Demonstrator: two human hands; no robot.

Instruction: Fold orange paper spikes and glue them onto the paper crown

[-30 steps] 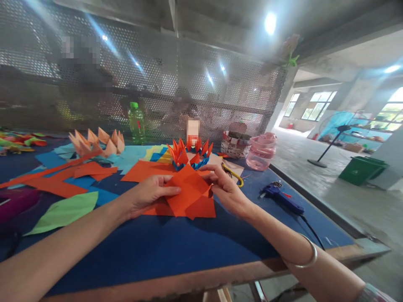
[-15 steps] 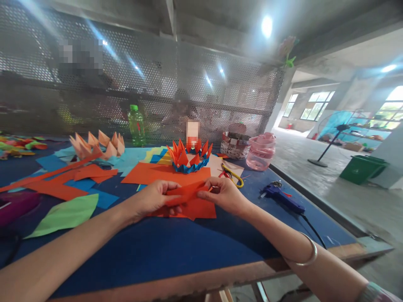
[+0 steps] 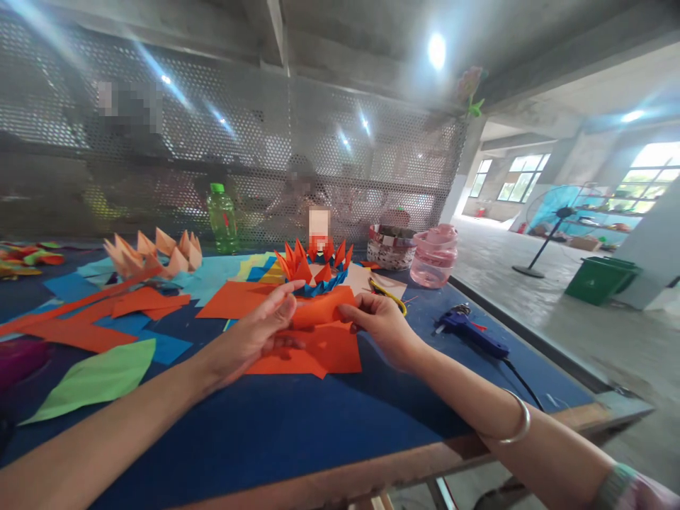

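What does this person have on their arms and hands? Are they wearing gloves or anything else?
Both the left hand and the right hand are bare, with no gloves. The right forearm wears a thin silver-coloured bangle, and a pinkish sleeve with a green edge shows at the bottom corner of the view. The visible left forearm is bare.

Since the prior check, my left hand (image 3: 249, 331) has opened, fingers spread upward, and the orange strip (image 3: 321, 308) has risen into a curved band against my right hand (image 3: 380, 327).
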